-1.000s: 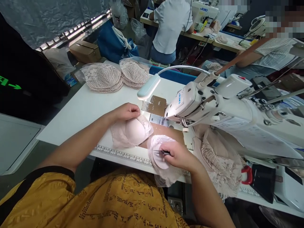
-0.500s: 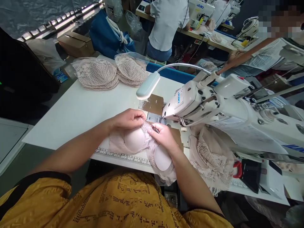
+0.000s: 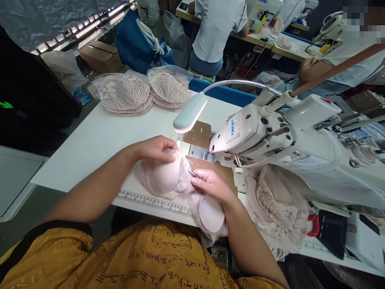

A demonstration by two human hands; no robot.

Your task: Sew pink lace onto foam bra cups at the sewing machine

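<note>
A pale pink lace-trimmed bra point(image 3: 166, 176) lies across the front of the sewing table, one moulded cup on the white top and the other hanging at the front edge. My left hand point(image 3: 156, 148) is closed on the upper edge of the left cup, thumb on top. Between the fingers of my right hand point(image 3: 212, 184) are small metal thread snips point(image 3: 196, 175), mostly hidden, their slim points beside the lace at the middle of the bra. The right hand rests just above the second cup point(image 3: 211, 212).
A sewing machine point(image 3: 249, 128) stands to the right, with a lamp point(image 3: 190, 113) over the table. Stacked lace cups point(image 3: 124, 94) lie at the back. More lace pieces point(image 3: 275, 212) are heaped right of my arm. A printed ruler point(image 3: 156, 205) runs along the front edge. Other people sit beyond.
My hands have drawn apart; the left has shifted slightly left along the cup and the right slightly right and down with the snips. The left cup faces up more fully, and the view has turned slightly.
</note>
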